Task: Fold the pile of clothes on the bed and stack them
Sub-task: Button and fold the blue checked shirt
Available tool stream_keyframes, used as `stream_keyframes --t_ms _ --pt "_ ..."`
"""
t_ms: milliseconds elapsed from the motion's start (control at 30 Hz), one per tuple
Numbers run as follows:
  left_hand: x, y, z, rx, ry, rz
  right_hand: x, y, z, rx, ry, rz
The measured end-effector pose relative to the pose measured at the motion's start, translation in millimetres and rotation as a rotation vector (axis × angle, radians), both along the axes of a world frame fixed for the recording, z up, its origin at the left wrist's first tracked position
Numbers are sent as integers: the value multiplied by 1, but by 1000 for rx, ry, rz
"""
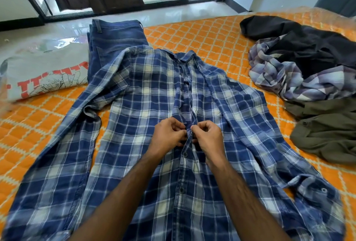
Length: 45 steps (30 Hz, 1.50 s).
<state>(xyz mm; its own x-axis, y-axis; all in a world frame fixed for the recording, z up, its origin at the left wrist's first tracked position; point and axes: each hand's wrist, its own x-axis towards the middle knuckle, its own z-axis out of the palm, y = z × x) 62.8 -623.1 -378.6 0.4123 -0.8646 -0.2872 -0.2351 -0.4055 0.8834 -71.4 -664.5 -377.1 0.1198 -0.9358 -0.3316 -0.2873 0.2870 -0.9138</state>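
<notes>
- You had the blue plaid shirt (146, 125) spread face up across the middle of the bed (212, 34), collar toward the far edge, sleeves trailing toward the near corners.
- Your left hand (167, 135) and right hand (207, 136) met at the button placket about halfway up the shirt; the fingers of both were curled, pinching the two front edges together.
- The step in hand looked like buttoning: buttons nearer you appeared fastened, while the placket above your hands gaped open.
- Folded jeans (113, 42) and a folded grey printed T-shirt (46, 73) lay side by side at the far left edge, so part of the task seemed done.
- The unfolded pile sat along the right edge: a black garment (300, 36), a pale checked shirt (279, 75) and an olive garment (327, 131).
- Next you would likely need to seat this button through its hole, keeping both edges aligned, then decide whether to fasten the rest before turning the shirt over to fold.
</notes>
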Motion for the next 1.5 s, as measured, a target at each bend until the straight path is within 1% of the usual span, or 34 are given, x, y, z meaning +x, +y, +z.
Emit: stream_keyframes --t_ms 67,133,233,300,433,467,533,667,833,933,1067,1300,1500 --pt "-3 -3 -1 18 -115 -16 0 1 -1 -12 5 -8" --pt "-6 -6 -1 27 -177 -18 -1 2 -1 -12 -8 -16" --pt "-7 -6 -1 21 -170 3 -1 3 -1 -8 -25 -24" --pt "-6 -4 0 10 -59 39 -1 3 -2 -19 -13 -36" --pt "9 -2 5 7 317 52 7 4 -7 -89 56 -45" --pt "13 -3 6 13 373 44 9 5 -9 -112 78 -40" --pt "16 -3 6 24 410 30 12 7 -11 -146 101 -31" --pt "15 -1 3 6 433 30 13 7 -13 -131 71 -3" --pt "14 -1 -1 -12 397 39 9 6 -14 -49 -34 5" --pt "15 -1 -2 -11 438 57 5 3 -8 18 -104 28" --pt "17 -1 -1 -7 474 63 0 1 -5 46 -131 84" --pt "17 2 -4 -32 483 76 0 -4 -6 45 -72 126" --pt "15 3 -3 -43 428 49 -2 -8 -4 60 -47 182"
